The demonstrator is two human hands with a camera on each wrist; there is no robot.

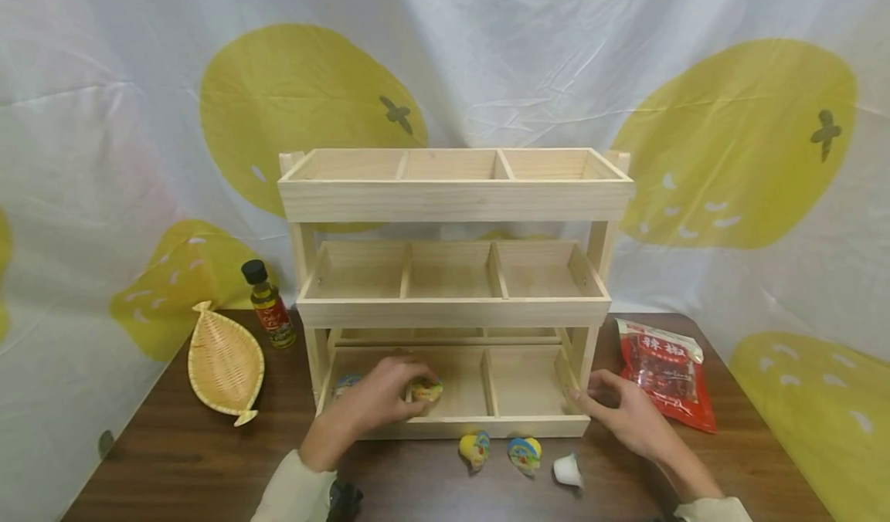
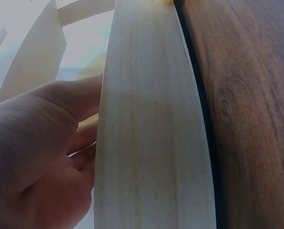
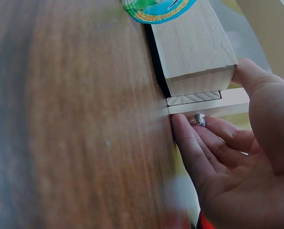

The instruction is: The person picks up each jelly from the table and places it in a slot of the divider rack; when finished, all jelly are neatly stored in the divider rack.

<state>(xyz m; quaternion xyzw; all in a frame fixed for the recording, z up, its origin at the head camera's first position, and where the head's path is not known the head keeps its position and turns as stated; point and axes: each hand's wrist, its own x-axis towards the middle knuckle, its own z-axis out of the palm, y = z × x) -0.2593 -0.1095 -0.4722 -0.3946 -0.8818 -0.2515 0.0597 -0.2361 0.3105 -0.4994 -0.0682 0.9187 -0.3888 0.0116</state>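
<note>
A three-tier wooden shelf rack [image 1: 455, 201] stands on the table, each tier split into three compartments. My left hand [image 1: 389, 391] reaches into the bottom tier, its thumb and fingers around a small jelly cup [image 1: 427, 391] with a yellow printed lid. In the left wrist view the front board [image 2: 151, 124] hides those fingertips and the cup. Another jelly cup [image 1: 346, 384] lies in the bottom left compartment, partly behind the hand. At the bottom tier's right end, my right hand [image 1: 622, 410] grips the side board [image 3: 218, 109], thumb inside and fingers outside, near a metal screw [image 3: 200, 119].
Before the rack lie a yellow jelly cup [image 1: 475, 450], a blue-lidded one [image 1: 524, 455] and a white one [image 1: 568, 472] on its side. A woven basket [image 1: 225, 364] and an oil bottle [image 1: 271, 310] are left; a red chili bag [image 1: 664, 371] lies right.
</note>
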